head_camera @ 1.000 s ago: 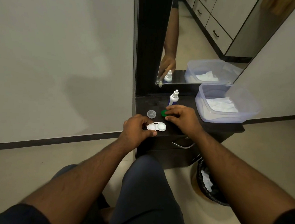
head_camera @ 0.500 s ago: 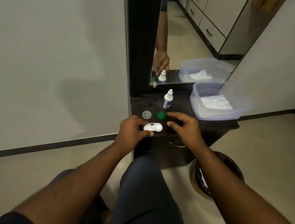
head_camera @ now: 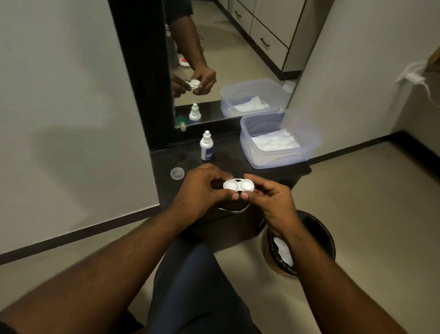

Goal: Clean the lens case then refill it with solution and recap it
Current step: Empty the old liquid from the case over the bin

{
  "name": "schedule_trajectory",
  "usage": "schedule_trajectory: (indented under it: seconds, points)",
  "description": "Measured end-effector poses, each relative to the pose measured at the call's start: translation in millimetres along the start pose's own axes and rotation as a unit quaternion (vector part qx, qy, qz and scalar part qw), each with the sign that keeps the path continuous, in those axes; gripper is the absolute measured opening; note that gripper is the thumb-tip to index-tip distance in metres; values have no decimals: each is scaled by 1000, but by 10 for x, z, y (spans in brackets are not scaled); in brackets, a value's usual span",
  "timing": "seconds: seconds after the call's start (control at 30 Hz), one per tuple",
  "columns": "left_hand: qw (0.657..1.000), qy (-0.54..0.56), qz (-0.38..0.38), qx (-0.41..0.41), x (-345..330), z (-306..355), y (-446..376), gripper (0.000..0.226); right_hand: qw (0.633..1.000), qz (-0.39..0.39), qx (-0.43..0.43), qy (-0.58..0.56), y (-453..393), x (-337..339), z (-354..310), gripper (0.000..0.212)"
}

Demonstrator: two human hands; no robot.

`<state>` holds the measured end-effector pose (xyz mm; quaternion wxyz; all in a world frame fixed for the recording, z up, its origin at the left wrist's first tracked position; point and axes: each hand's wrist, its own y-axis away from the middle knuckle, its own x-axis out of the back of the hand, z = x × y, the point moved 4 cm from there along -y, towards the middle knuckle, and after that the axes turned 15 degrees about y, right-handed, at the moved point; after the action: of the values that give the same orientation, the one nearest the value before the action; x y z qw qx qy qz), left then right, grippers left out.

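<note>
The white two-well lens case (head_camera: 238, 185) is held above the front of the dark counter (head_camera: 166, 162), both wells uncapped and facing up. My left hand (head_camera: 201, 189) grips its left end and my right hand (head_camera: 271, 200) pinches its right end, thumbs meeting at the near edge. The white solution bottle (head_camera: 206, 149) stands upright behind my hands. A clear cap (head_camera: 177, 173) lies on the counter to the left. The green cap is almost hidden behind my left hand.
A translucent tub (head_camera: 273, 158) holding white tissues sits at the counter's back right. A mirror (head_camera: 224, 47) rises behind the counter. A black waste bin (head_camera: 314, 236) with crumpled tissue stands on the floor at the right. My knee is below the hands.
My right hand left the green cap on the counter and came to the case. The case has been lifted off the counter and is now held by both hands.
</note>
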<state>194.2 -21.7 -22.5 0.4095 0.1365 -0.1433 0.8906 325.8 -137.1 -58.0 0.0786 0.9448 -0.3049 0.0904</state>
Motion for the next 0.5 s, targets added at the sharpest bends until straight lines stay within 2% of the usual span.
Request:
schedule_trajectory:
  seconds: [0.17,0.33,0.5]
  points:
    - [992,-81,-89,-23,-405,111,-310,58,989,132,-30,-62,105,505,217,40]
    - [957,-225,-178,-50,-941,174,-572,48,968,245,-54,-24,215,1171,500,43]
    - [926,-289,-241,-31,-1385,246,-783,48,952,300,-64,22,297,1644,716,43]
